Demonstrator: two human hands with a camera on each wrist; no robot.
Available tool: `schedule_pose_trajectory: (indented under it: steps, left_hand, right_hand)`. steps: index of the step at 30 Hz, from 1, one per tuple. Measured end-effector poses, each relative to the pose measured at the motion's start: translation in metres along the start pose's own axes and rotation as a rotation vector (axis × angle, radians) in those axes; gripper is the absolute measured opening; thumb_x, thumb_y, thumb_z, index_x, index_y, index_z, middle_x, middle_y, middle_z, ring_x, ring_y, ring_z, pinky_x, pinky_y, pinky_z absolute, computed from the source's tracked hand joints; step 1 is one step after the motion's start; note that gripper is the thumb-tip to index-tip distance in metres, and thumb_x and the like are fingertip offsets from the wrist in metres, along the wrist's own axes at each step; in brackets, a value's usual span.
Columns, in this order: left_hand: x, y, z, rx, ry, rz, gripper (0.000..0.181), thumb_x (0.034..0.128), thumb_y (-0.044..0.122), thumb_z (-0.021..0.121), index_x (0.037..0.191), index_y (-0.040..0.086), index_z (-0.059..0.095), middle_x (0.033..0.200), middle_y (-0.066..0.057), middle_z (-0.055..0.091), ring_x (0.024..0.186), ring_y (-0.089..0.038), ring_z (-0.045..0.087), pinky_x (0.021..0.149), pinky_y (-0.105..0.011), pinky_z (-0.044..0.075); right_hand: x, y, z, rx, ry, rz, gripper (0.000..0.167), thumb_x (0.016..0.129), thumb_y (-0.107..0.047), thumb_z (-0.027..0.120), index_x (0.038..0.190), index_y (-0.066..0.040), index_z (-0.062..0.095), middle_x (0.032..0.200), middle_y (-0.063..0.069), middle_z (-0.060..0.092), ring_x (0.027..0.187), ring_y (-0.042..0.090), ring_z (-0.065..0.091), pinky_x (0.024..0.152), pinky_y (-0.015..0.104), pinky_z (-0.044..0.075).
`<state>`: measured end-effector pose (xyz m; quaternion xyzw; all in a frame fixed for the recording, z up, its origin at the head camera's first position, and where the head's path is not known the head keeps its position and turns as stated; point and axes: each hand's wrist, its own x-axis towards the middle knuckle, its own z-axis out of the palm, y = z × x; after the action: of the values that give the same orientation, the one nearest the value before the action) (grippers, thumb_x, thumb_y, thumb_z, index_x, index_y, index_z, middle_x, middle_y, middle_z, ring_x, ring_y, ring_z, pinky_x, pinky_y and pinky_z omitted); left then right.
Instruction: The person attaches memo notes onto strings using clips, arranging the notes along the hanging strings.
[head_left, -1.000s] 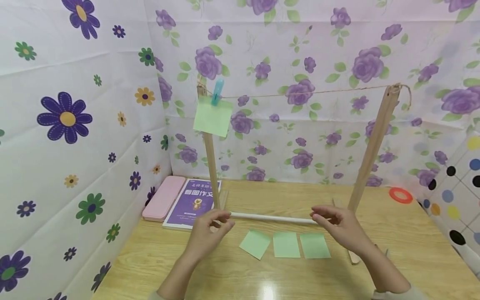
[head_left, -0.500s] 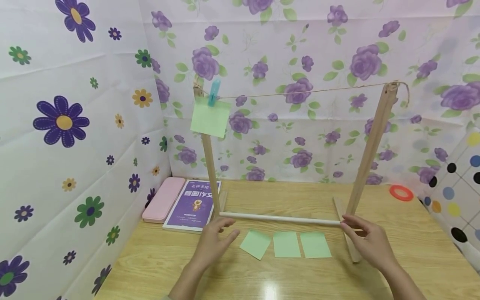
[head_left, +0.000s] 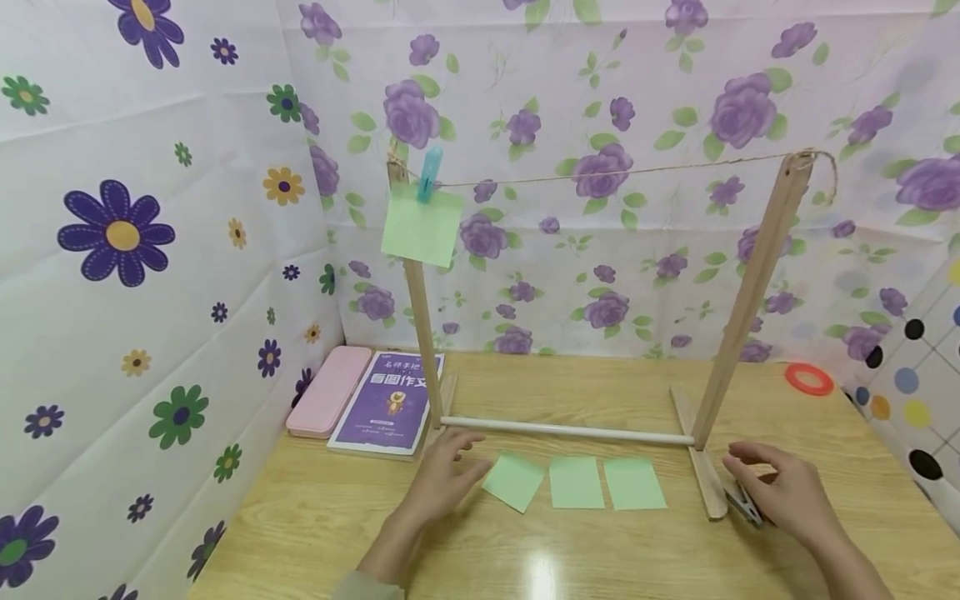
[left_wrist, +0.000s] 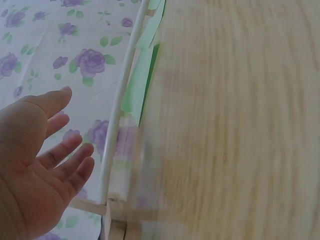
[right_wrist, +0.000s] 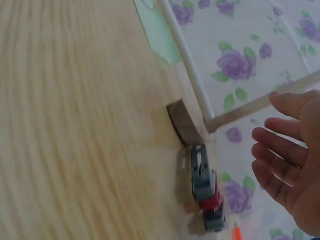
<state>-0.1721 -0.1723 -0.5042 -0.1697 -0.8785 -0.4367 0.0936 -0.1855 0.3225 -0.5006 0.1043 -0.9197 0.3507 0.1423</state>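
My left hand, fingers loosely bent and holding nothing, is beside the foot of the frame's left post, left of the green notes. My right hand hovers by a grey clip right of the frame's right foot; its relaxed fingers are around nothing in the right wrist view, where clips lie below the wooden foot. A white rod joins the two posts low down. Three green notes lie in front. A blue clothespin clips another note on the string.
The string runs between the post tops. A pink case and a purple book lie at the left, partly behind the left post. An orange-red ring lies at the back right. Patterned cloth stands behind.
My right hand has left the rod's right end and moved right, beside the clip. My left hand has come away from the rod, slightly right and down. The rod now reaches the right post.
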Motion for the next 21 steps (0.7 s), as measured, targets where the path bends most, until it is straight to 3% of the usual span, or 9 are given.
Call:
schedule_pose_trajectory:
  steps: [4,8,12,16,21]
  left_hand:
    - [0.002,-0.004,0.007,-0.013,-0.030,-0.022,0.041,0.0932,0.022,0.075,0.130,0.009,0.064,0.129,-0.007,0.059,0.114,-0.033,0.058,0.096,-0.049,0.054]
    - [0.002,-0.006,0.014,-0.005,-0.069,-0.040,0.048,0.0920,0.020,0.076,0.135,0.008,0.059,0.135,-0.008,0.054,0.119,-0.033,0.057,0.100,-0.050,0.052]
    - [0.000,-0.010,0.017,0.012,-0.127,-0.037,0.055,0.0904,0.019,0.077,0.139,0.004,0.056,0.144,-0.015,0.051,0.131,-0.037,0.050,0.110,-0.057,0.043]
    - [-0.002,-0.014,0.019,0.031,-0.177,-0.028,0.052,0.0897,0.019,0.077,0.136,0.003,0.059,0.148,-0.019,0.050,0.138,-0.042,0.043,0.114,-0.063,0.032]
    - [-0.001,-0.015,0.021,0.085,-0.210,-0.018,0.043,0.0907,0.018,0.076,0.127,-0.001,0.066,0.145,-0.015,0.055,0.133,-0.040,0.047,0.113,-0.060,0.036]
  right_hand:
    - [-0.004,0.013,-0.004,-0.032,-0.097,0.058,0.039,0.098,-0.032,0.070,0.123,-0.003,0.070,0.117,0.022,0.070,0.088,-0.001,0.062,0.061,0.023,0.058]
    - [-0.011,0.024,-0.007,-0.008,-0.173,0.111,0.048,0.096,-0.034,0.072,0.128,0.001,0.065,0.114,0.024,0.070,0.082,0.017,0.072,0.058,0.025,0.059]
    - [-0.016,0.034,-0.007,-0.023,-0.205,0.106,0.052,0.090,-0.032,0.079,0.128,0.001,0.066,0.102,0.013,0.074,0.080,0.008,0.069,0.060,0.023,0.058]
    - [-0.020,0.042,-0.005,-0.057,-0.177,0.069,0.050,0.084,-0.030,0.085,0.122,-0.001,0.070,0.099,0.005,0.073,0.080,-0.001,0.061,0.062,0.022,0.056]
    - [-0.022,0.047,-0.009,-0.075,-0.153,0.073,0.054,0.080,-0.031,0.087,0.121,0.000,0.070,0.100,0.010,0.074,0.079,0.006,0.066,0.061,0.022,0.057]
